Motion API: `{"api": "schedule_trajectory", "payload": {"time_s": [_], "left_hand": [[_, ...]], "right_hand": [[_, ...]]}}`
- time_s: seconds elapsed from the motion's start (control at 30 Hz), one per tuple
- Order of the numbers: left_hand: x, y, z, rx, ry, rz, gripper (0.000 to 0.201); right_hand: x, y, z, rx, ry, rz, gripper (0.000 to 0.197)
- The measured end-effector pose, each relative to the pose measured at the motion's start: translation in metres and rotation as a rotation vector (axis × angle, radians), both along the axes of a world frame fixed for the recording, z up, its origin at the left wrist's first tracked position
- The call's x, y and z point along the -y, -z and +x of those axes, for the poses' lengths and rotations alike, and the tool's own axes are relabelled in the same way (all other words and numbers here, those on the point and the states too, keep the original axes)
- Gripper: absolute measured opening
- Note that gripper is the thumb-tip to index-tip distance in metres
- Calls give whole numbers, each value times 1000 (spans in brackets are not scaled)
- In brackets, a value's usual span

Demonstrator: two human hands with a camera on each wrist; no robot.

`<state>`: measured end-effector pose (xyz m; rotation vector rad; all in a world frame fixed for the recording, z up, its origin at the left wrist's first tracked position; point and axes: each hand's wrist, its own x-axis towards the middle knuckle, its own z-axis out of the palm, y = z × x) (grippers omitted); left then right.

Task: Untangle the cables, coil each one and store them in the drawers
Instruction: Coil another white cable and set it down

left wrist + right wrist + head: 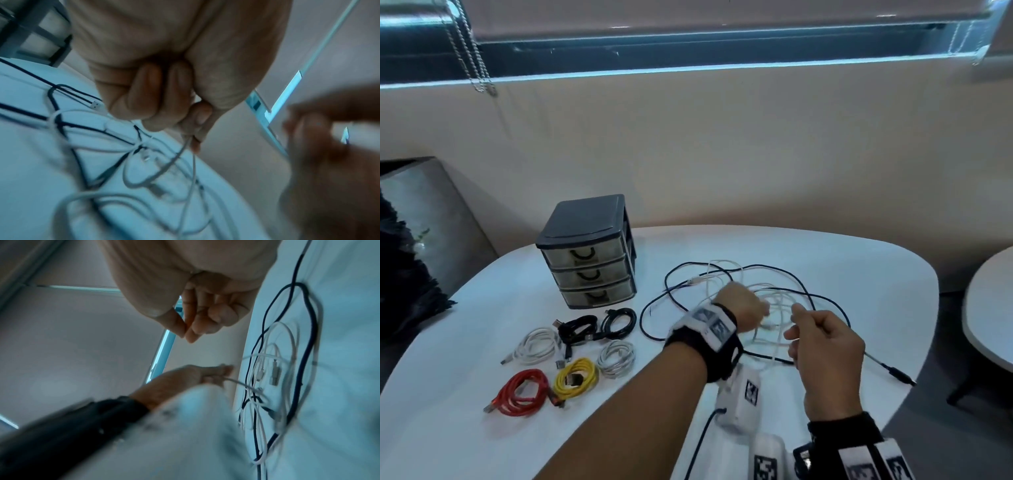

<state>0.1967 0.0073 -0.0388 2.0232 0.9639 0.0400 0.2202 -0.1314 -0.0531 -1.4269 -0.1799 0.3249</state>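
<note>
A tangle of white cable [774, 301] and dark blue cable [825, 298] lies on the white table [756, 246], right of centre. My left hand [744, 306] hovers over the tangle. Its curled fingers [164, 100] pinch a strand of the white cable [180, 152], which hangs in loops over the dark blue cable [68, 94]. My right hand [822, 339] is raised beside it with its fingers curled. In the right wrist view the thumb and forefinger tips [186, 334] touch and nothing shows between them. A dark three-drawer unit [585, 219] stands at the back left, drawers closed.
Coiled cables lie in front of the drawers: red [524, 392], yellow [576, 378], grey [617, 358], white [537, 346] and two black [599, 325]. The blue cable's plug [900, 375] lies near the table's right edge. A second table [986, 308] stands at right.
</note>
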Motion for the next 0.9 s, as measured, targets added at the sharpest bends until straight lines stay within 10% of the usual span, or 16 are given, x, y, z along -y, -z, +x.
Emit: {"api": "schedule_trajectory", "payload": {"time_s": [0.27,0.43,0.77,0.9], "left_hand": [[-33,-157,-52,687,-144,196,23],[-38,-223,-101,825,-175,413,23],[-29,-207,-174,887,-113,379,16],[-24,-156,-191,883,-120,254,20]], "right_hand": [[-2,-13,-10,106,-139,-19,22],[-2,-36,-19,171,-147,20,18],[-15,-114,-73,623,-147,270,8],[-30,-118,-94,647,-511,171,28]]}}
